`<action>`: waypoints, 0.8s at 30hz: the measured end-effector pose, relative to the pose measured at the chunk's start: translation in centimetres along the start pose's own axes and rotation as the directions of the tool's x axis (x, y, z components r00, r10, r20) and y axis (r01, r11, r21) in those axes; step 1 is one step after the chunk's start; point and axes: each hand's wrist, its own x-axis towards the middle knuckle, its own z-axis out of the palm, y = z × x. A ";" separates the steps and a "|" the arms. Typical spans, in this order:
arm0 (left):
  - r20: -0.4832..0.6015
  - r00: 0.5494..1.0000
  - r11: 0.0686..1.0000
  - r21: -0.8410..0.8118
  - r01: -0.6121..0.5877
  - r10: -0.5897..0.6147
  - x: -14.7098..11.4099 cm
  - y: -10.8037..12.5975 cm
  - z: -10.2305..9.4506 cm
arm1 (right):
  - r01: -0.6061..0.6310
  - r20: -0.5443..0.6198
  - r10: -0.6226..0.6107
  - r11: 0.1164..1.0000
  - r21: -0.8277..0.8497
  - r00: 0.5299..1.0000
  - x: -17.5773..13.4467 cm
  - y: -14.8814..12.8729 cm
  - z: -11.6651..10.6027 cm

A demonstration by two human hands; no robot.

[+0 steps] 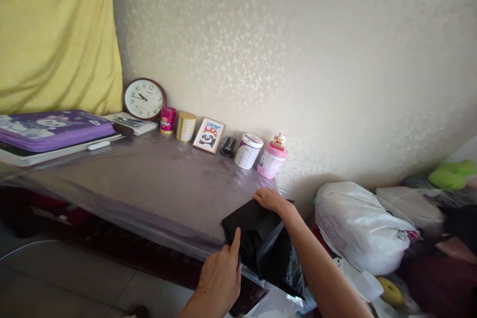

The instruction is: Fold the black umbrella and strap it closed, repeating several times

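A black, thin, creased sheet, perhaps a plastic bag [259, 221], lies over the right front corner of the table and hangs down past its edge. My left hand [221, 273] is at its near left edge, the index finger stretched along it and the thumb below; the other fingers are mostly hidden. At the far edge of the black sheet, my right hand [270, 198] has its fingers bent over it by the table corner. Clear plastic film [294, 268] shows beneath the hanging part.
Along the wall stand a clock [145, 99], a pink can [168, 120], a yellow can [186, 126], a panda picture frame [209, 135], a white tub [248, 151] and a pink tub [271, 161] with a cat figurine. A purple case [55, 129] lies left. Stuffed white bags [357, 228] sit right.
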 end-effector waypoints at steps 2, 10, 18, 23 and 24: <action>0.007 1.000 1.000 -0.015 0.000 0.000 0.1 -0.1 0.0 | -0.071 -0.097 0.072 0.997 0.008 0.993 -0.2 1.2 -0.8; 0.024 1.000 0.999 -0.050 -0.018 0.019 0.2 -0.3 -0.1 | 0.070 -0.408 0.049 0.960 0.272 0.911 -6.3 3.2 -2.2; 0.015 1.000 0.997 -0.080 -0.023 0.025 0.2 -0.6 -0.5 | -0.259 -0.417 0.490 0.828 0.496 0.765 -12.2 3.7 -0.3; 0.014 0.999 0.994 -0.107 -0.032 0.034 0.3 -0.9 -0.6 | -0.249 -0.100 0.571 0.500 0.829 0.815 -12.6 2.8 0.8; 0.011 0.999 0.992 -0.119 -0.037 0.039 0.3 -1.0 -0.5 | -0.251 -0.069 0.585 0.447 0.859 0.808 -12.6 2.4 0.9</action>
